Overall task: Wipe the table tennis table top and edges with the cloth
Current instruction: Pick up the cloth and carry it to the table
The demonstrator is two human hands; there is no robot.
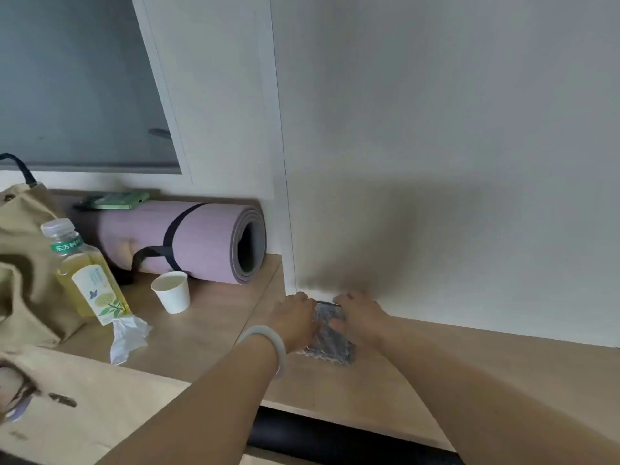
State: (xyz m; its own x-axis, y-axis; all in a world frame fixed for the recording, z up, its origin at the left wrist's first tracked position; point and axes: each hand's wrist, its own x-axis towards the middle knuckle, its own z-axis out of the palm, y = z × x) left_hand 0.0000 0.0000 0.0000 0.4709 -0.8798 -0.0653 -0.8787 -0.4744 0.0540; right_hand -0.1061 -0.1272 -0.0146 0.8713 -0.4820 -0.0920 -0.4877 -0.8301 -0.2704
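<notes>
Cloth (330, 333), grey, lies on the wooden ledge (436, 364) against the white wall (436, 162), between left hand (295, 317) and right hand (360, 317), whose curled fingers clamp its side edges. Tea bottle (90, 273): neck band reads "东方树".

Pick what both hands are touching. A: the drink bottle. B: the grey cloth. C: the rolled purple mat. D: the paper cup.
B: the left hand and the right hand both touch the grey cloth lying on the wooden ledge.
</notes>
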